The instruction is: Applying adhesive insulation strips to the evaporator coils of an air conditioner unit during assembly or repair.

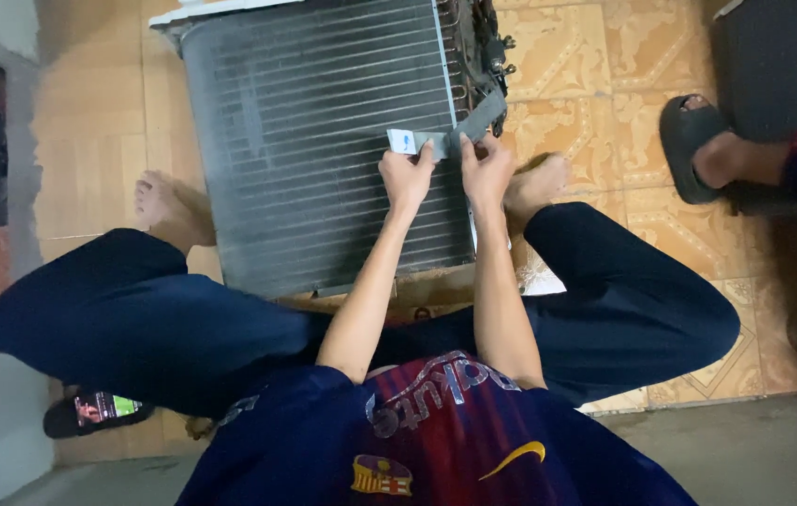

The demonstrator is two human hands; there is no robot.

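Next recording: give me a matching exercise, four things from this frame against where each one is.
Things:
1. grey strap
2. phone
3. black sandal
4. finned coil unit

Places:
A. on a foot at the right edge
B. on the floor between the person's legs
C. pinched between left hand and right hand
D. on the floor under the left knee

Pairs: 1-C, 2-D, 3-A, 4-B

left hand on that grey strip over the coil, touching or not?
Touching. The head view shows the left hand with its fingertips pinching the grey strip near its white end, no gap visible; the right hand grips the same strip further along, above the finned coil.
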